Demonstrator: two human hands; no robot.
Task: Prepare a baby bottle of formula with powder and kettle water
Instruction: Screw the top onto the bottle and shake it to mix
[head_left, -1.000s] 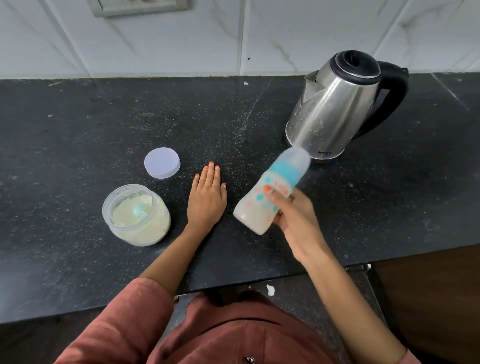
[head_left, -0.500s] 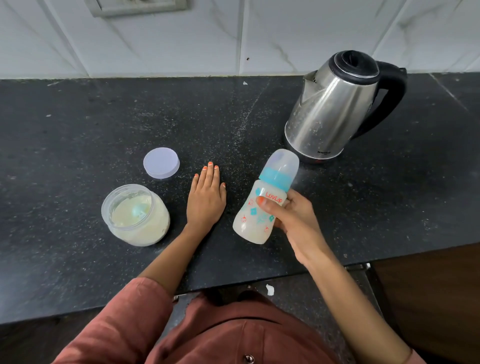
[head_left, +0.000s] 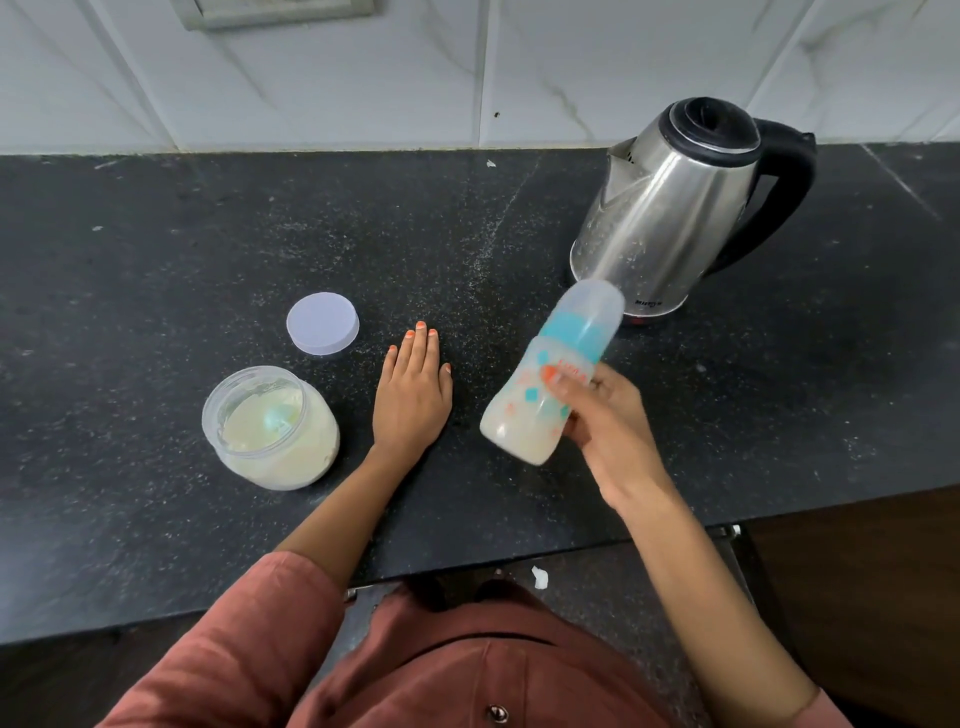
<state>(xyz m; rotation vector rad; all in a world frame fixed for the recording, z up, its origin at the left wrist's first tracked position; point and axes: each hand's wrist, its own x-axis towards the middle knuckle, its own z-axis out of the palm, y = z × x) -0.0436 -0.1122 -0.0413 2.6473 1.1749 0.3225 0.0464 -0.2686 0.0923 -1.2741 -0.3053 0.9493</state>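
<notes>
On a speckled black stone counter (head_left: 156, 234), we work from left to right. At the left stands our clear, squat plastic jar of pale formula powder (head_left: 271, 428), open, with what looks like a pale blue scoop lying in the powder. Just behind it, apart from the jar, its round lilac lid (head_left: 322, 323) lies flat on the stone.

Near the middle, our left hand (head_left: 413, 395) rests palm down on the counter, fingers straight and together, holding nothing.

To the right, our right hand (head_left: 605, 421) is wrapped around the middle of the translucent baby bottle with a teal collar and clear cap (head_left: 553, 379), thumb across the printed front and fingers behind. The bottle is lifted clear of the counter and tilted, cap pointing up and away toward the kettle, and cloudy whitish liquid fills its lower part. Behind it, at the far right, stands the stainless steel electric kettle with a black lid and handle (head_left: 680, 208), upright and untouched.

We judge that powder and water are already in and the bottle closed, so the step in hand is shaking to mix. Next, we would want a firm hold, a check for undissolved clumps, then the bottle set upright and the lid returned to the jar.
</notes>
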